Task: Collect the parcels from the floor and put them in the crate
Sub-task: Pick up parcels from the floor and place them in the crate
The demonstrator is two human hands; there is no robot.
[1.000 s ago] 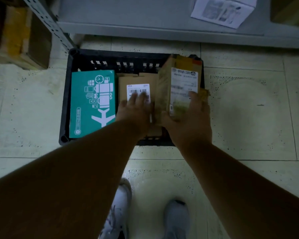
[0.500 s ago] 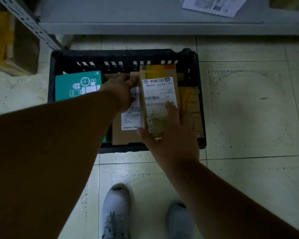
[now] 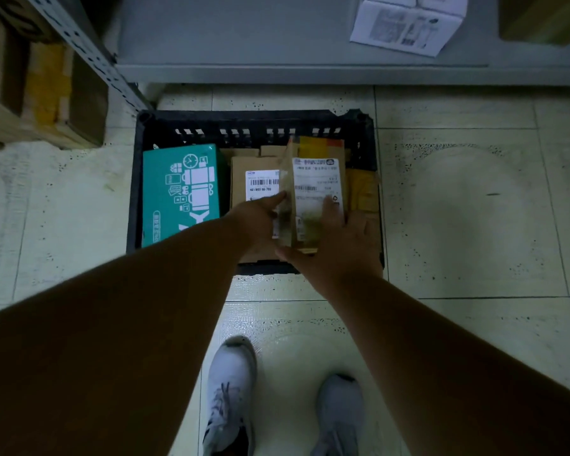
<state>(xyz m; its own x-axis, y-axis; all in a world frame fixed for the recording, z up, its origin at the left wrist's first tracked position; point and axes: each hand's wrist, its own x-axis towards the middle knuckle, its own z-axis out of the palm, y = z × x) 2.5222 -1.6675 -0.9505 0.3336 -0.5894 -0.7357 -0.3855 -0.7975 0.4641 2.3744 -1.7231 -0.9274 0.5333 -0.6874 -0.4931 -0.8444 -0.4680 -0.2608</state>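
Parcel stockroom / warehouse. Black crate [image 3: 139, 179] on tiled floor [image 3: 474, 209], slotted metal shelving upright [image 3: 89, 54] just behind it, cardboard boxes [image 3: 43, 93] stacked to its left, labelled white box [image 3: 408, 24] on shelf beyond.

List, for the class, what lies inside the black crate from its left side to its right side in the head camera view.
Teal box → flat brown parcel with a barcode label → upright labelled parcel held between the left hand and right hand → yellowish parcel against the crate's right wall.
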